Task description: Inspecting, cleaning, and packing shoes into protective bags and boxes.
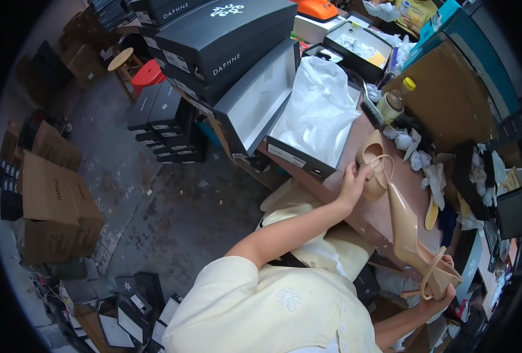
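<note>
My left hand (pixel 353 186) is closed on a glossy beige high-heeled shoe (pixel 374 189) with a thin strap, held over the table's near edge. At the lower right my right hand (pixel 440 301) grips the heel end of a matching beige high-heeled shoe (pixel 404 232). That shoe's pointed toe is directed up and away, close to the first shoe. Part of the right hand's fingers is behind the shoe. Just left of and beyond my left hand lies an open dark shoebox (pixel 301 157), with white tissue paper (pixel 317 112) heaped in it.
Dark shoeboxes (pixel 214 35) are stacked high at the table's left, with an upright lid (pixel 255 100) beside them. A yellow-capped bottle (pixel 392 103) stands beyond the shoes. Crumpled paper (pixel 420 160) and an insole (pixel 431 216) lie right. Another person (pixel 417 15) is at the far side.
</note>
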Tool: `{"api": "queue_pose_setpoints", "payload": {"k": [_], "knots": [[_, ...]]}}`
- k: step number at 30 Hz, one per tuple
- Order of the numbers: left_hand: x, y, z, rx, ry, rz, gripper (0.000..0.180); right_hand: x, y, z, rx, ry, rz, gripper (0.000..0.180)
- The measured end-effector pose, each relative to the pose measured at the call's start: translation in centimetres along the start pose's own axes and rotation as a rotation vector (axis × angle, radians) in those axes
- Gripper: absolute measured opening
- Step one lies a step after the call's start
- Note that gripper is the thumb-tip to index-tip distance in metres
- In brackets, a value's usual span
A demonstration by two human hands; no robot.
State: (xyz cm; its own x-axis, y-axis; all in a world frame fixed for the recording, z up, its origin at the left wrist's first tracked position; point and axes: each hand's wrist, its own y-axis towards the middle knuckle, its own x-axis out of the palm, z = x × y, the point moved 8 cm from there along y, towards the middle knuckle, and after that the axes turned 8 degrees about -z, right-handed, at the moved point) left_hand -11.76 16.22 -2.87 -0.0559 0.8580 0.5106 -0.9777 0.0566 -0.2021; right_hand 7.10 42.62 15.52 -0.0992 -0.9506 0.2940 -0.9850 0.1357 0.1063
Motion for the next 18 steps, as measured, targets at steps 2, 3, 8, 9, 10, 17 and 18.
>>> {"api": "queue_pose_setpoints", "payload": {"k": [2,3,8,9,10,17,18], "knots": [[1.0,1.2,-0.4,-0.196,-0.120,-0.032,0.086,0.0,-0.3,0.0,0.012,0.022,-0.016,0.074],[1.3,2.1,-1.1,-0.225,-0.119,-0.046,0.085,0.1,-0.5,0.0,0.017,0.033,-0.027,0.074],[2.0,3.1,-2.5,-0.267,-0.111,-0.045,0.073,1.6,-0.3,0.3,0.043,-0.002,-0.051,0.076],[2.3,2.8,-2.2,-0.272,-0.102,-0.074,0.071,1.6,-0.5,0.2,0.042,-0.015,-0.039,0.076],[2.0,2.6,-2.0,-0.273,-0.148,-0.052,0.061,2.3,-0.3,0.4,0.055,0.026,-0.057,0.077],[1.1,-3.5,2.7,-0.132,-0.171,-0.050,0.074,1.7,1.1,-0.3,0.005,-0.070,0.106,0.082],[0.3,-3.5,2.6,-0.095,-0.120,-0.058,0.075,1.9,1.6,-0.4,0.004,-0.056,0.070,0.081]]}}
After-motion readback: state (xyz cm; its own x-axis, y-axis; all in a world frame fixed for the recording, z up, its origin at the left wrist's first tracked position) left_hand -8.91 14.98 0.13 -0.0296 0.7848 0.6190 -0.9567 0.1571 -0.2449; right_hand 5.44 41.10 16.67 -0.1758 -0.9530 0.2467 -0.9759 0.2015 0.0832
